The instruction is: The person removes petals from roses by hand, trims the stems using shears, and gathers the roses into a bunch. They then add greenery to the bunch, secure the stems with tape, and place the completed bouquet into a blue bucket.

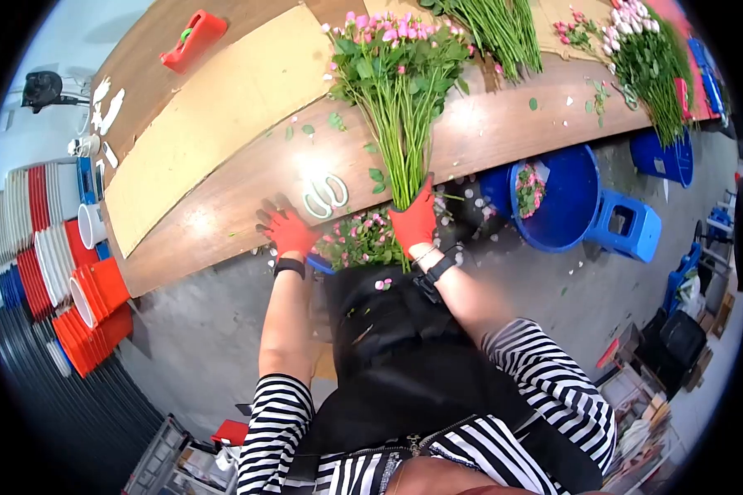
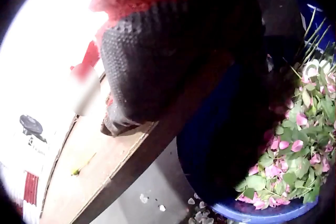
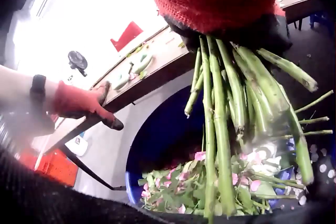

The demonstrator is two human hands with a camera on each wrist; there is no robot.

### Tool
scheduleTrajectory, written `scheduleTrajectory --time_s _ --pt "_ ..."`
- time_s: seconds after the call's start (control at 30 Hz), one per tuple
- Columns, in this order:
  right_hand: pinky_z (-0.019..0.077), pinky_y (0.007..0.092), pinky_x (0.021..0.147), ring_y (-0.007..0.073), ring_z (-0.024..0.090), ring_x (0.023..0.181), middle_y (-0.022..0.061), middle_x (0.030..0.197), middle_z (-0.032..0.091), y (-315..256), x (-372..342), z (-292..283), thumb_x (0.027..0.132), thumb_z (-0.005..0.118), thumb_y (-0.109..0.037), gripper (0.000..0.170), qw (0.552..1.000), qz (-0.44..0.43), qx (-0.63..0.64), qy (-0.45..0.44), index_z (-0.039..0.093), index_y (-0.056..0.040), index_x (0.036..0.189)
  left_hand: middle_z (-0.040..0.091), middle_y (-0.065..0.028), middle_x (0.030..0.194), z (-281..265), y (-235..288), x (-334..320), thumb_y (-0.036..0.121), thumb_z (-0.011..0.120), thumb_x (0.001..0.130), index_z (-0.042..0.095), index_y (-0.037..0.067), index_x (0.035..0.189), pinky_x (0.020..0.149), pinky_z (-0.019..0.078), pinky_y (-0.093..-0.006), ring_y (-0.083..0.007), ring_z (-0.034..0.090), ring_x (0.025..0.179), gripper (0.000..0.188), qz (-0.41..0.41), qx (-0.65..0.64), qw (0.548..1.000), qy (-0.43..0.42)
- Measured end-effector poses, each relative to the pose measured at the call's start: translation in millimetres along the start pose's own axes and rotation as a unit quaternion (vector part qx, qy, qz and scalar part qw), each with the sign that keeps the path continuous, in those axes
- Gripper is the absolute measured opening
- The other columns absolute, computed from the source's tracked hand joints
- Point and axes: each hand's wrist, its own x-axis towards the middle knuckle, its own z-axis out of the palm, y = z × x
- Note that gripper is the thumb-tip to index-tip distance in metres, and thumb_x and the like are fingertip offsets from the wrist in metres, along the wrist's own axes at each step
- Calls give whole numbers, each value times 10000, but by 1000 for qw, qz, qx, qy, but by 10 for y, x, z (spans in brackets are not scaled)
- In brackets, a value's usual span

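A bunch of pink roses (image 1: 398, 82) lies across the table, its stems reaching past the near edge. My right hand (image 1: 414, 219), in a red glove, grips the stems low down, and the cut stem ends (image 3: 223, 129) hang below it in the right wrist view. My left hand (image 1: 291, 233), also gloved, rests at the table edge with fingers spread, holding nothing. Just beyond it lie scissors (image 1: 325, 196) with pale looped handles. Under the stems, a blue bin (image 2: 247, 216) holds leaves and pink petals (image 2: 294, 169).
Cardboard (image 1: 223, 115) covers part of the wooden table (image 1: 487, 120), with a red tape dispenser (image 1: 194, 40) behind. More stems (image 1: 504, 37) and pale pink roses (image 1: 636, 33) lie further right. A blue tub (image 1: 557, 235) and blue stool (image 1: 627, 227) stand on the floor; orange buckets (image 1: 99, 293) are left.
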Motion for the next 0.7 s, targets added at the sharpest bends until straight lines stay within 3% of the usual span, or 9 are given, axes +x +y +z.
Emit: scheduleTrajectory --time_s 0.03,0.13,0.2,0.3,0.4,0.47,0.5,0.53,0.7 --pt "450 437 1006 415 486 1275 258 1466 408 2 19 -47 676 852 -257 1154 1000 -1 7 -6 128 -77 1556 -2 -345 1578 -21 16 7 515 870 611 1 39 1558 1120 154 -679 -556 51 1446 1370 -10 0 1000 -16" --pt "489 475 920 447 583 1107 288 1316 523 139 113 -302 701 803 -196 1110 999 -42 5 -28 108 -131 1564 -9 -340 1581 -6 -10 52 520 861 613 9 44 1561 1128 116 -682 -554 28 1449 1360 -19 -5 999 -29" --pt "488 467 937 432 589 1123 270 1313 551 266 232 -465 703 777 -163 1045 998 -44 7 -50 169 -109 1552 -22 -342 1582 18 -33 49 524 839 623 41 53 1566 1130 78 -697 -565 10 1445 1322 -15 -19 999 -31" --pt "488 449 956 419 596 1135 250 1270 596 375 328 -729 691 780 -167 1024 997 -47 -27 -62 211 -92 1540 7 -343 1579 99 -41 54 528 855 618 15 44 1561 1125 129 -681 -558 44 1446 1352 -8 -6 1000 1" --pt "485 436 969 424 589 1147 252 1265 599 368 254 -1128 674 794 -174 1008 994 -93 14 -55 261 -89 1525 6 -351 1575 178 -76 96 525 865 615 4 31 1557 1109 157 -692 -567 53 1441 1369 2 -11 1000 8" --pt "478 423 985 398 580 1188 247 1295 586 470 159 -1380 676 791 -152 978 987 -153 25 -45 294 -81 1516 1 -352 1576 184 -138 83 518 869 613 -10 35 1557 1103 156 -702 -573 51 1439 1377 3 -26 999 -26" --pt "449 399 1032 349 545 1266 245 1362 547 527 93 -1483 686 774 -114 955 979 -173 92 -51 301 -58 1513 -3 -352 1577 208 -147 86 501 876 608 -39 47 1559 1100 149 -710 -578 46 1437 1395 1 -20 1000 -20" --pt "416 388 1068 309 512 1312 234 1411 513 519 -22 -1627 689 753 -63 940 979 -148 122 -70 298 -29 1511 -3 -354 1576 183 -138 87 485 879 608 -65 63 1560 1100 144 -712 -578 43 1437 1406 -4 -23 999 -25" --pt "379 389 1099 298 480 1340 226 1432 495 801 -261 -1955 686 740 -30 939 978 -136 141 -72 293 -4 1510 -12 -307 1600 183 -233 -30 484 876 604 -14 70 1570 1126 141 -677 -530 46 1461 1377 40 -111 993 -4"
